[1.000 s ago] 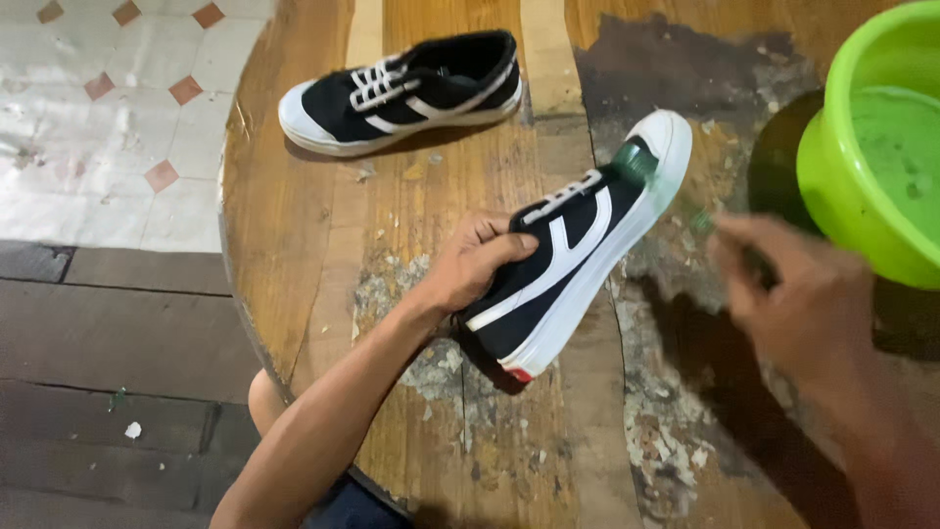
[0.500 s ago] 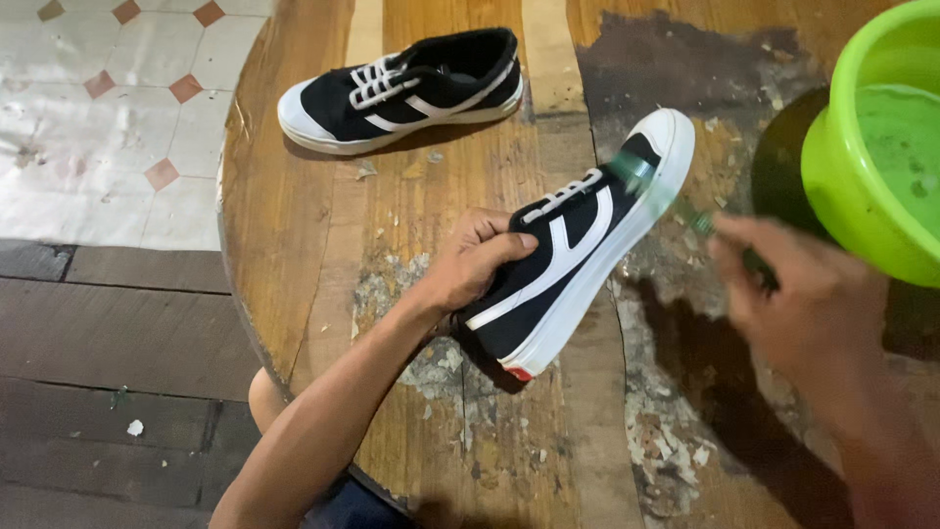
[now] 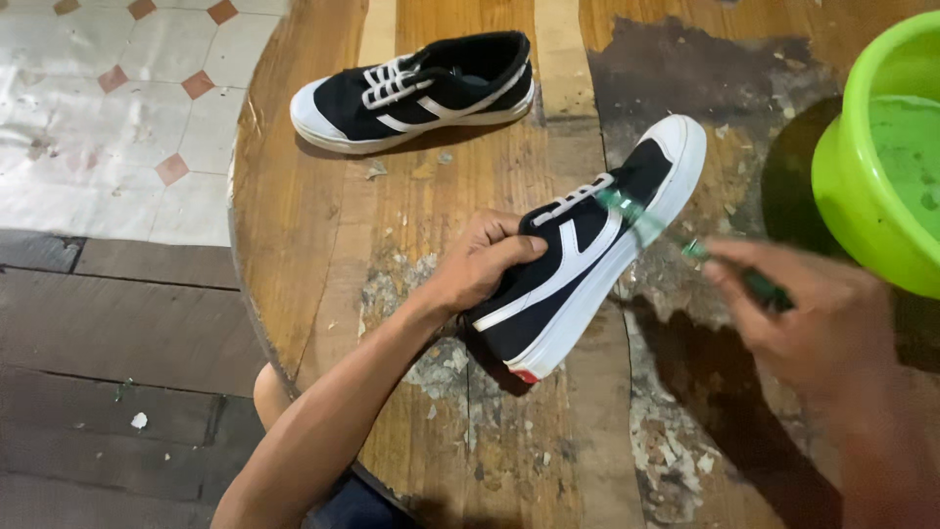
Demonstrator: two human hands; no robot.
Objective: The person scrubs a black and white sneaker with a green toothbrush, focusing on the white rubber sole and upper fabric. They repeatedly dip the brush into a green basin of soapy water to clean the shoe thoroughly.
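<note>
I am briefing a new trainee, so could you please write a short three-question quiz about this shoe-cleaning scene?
1. True or false: the left hand grips the near shoe at its opening.
2. What does the right hand hold against that shoe?
A. a sponge
B. a green brush
C. a cloth
3. Where does the other shoe lie, and what stands at the right edge of the wooden table?

Key:
1. True.
2. B; its head is blurred, at the shoe's laces.
3. Untouched at the far side of the table; a green basin of water.
</note>
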